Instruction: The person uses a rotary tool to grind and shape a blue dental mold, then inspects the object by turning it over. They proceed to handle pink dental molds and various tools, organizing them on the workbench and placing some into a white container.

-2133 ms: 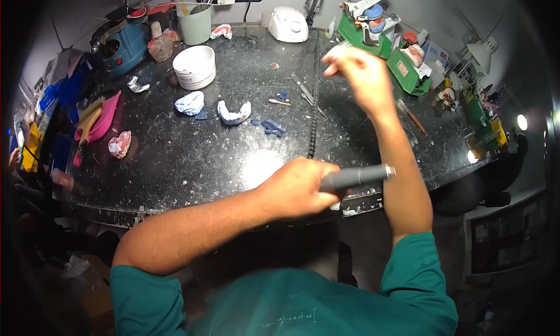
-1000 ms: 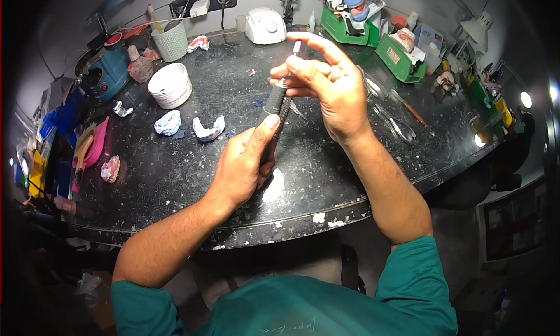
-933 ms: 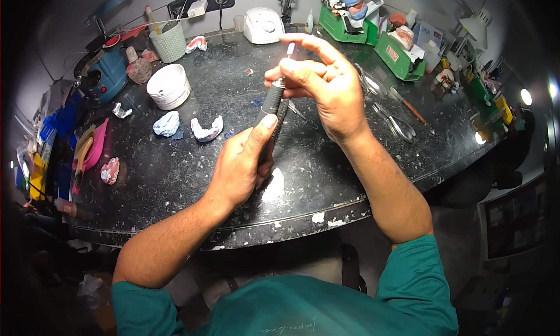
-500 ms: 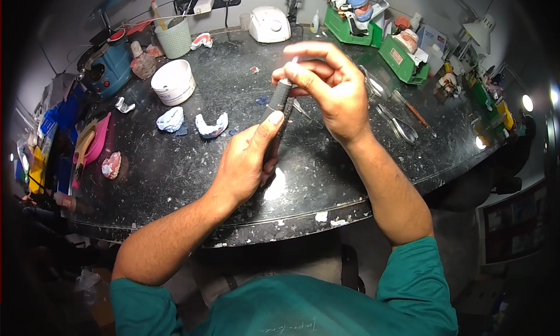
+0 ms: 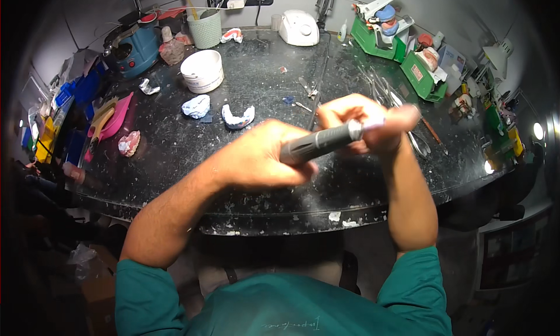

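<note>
My left hand point(image 5: 256, 155) grips a dark grey dental handpiece point(image 5: 321, 144), which points to the right with its silvery collar outward. At its tip my right hand point(image 5: 373, 126), blurred by motion, is closed with curled fingers. A small pale pinkish bit point(image 5: 373, 123) shows beside the collar and the right thumb; its kind is too blurred to tell. Left of the hands on the bench lie a horseshoe-shaped white and blue dental cast point(image 5: 238, 117) and a whitish-blue lump point(image 5: 196, 106). The handpiece's rear end is hidden by my left hand.
The dark bench point(image 5: 175, 172) holds a white tub point(image 5: 202, 71), a pink dustpan point(image 5: 116, 119) and a pink-and-white dental model point(image 5: 129, 143) on the left. A white control box point(image 5: 299, 28) stands at the back. Metal tools point(image 5: 417, 142) and green bins point(image 5: 423, 76) are on the right.
The handpiece has swung from nearly upright to pointing right. My right hand has moved right and lower, still by its tip. The whole view has shifted, so bench things sit further right.
</note>
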A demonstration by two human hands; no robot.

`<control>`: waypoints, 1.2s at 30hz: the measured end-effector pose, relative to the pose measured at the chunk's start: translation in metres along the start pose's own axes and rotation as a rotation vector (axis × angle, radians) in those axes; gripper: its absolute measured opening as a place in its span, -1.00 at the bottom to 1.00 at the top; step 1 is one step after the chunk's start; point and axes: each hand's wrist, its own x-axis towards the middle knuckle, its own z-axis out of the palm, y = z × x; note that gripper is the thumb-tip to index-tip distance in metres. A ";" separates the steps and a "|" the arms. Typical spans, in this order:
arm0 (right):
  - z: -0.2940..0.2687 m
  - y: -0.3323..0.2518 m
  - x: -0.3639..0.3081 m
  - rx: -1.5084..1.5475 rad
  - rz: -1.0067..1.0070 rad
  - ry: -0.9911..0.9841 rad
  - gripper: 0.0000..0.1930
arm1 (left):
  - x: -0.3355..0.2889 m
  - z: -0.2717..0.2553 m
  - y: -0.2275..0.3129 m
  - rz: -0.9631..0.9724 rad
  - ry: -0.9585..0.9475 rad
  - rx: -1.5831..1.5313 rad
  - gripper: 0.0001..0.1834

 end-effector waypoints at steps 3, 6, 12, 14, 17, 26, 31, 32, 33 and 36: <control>0.003 0.009 -0.004 0.217 0.361 -0.074 -0.31 | 0.004 -0.014 -0.004 0.336 0.284 0.761 -0.75; 0.031 0.003 0.011 0.061 0.522 -0.111 -0.63 | 0.006 -0.028 -0.008 0.470 0.400 0.989 -0.55; -0.006 0.016 0.007 0.420 -0.021 0.041 -0.72 | -0.025 -0.089 0.003 0.161 0.559 0.941 -0.08; -0.019 0.023 0.008 0.419 -0.175 0.191 -0.74 | -0.033 -0.101 -0.010 0.038 0.283 0.967 -0.25; -0.020 0.024 0.008 0.218 -0.306 0.424 -0.74 | -0.030 -0.089 -0.027 0.003 0.265 0.940 -0.51; 0.013 0.035 0.018 -0.462 -0.599 0.780 -0.72 | -0.022 -0.071 -0.018 0.384 0.558 0.825 -0.64; 0.032 0.023 0.020 -0.963 -0.995 0.526 -0.62 | -0.029 -0.050 0.018 0.669 0.647 0.947 -0.59; 0.036 0.019 0.016 -1.017 -0.968 0.472 -0.60 | -0.030 -0.048 0.017 0.681 0.641 0.966 -0.59; 0.039 0.015 0.013 -1.039 -0.940 0.439 -0.58 | -0.031 -0.047 0.019 0.684 0.648 0.989 -0.58; 0.046 0.006 0.008 -1.062 -0.869 0.392 -0.63 | -0.034 -0.046 0.024 0.693 0.647 1.017 -0.56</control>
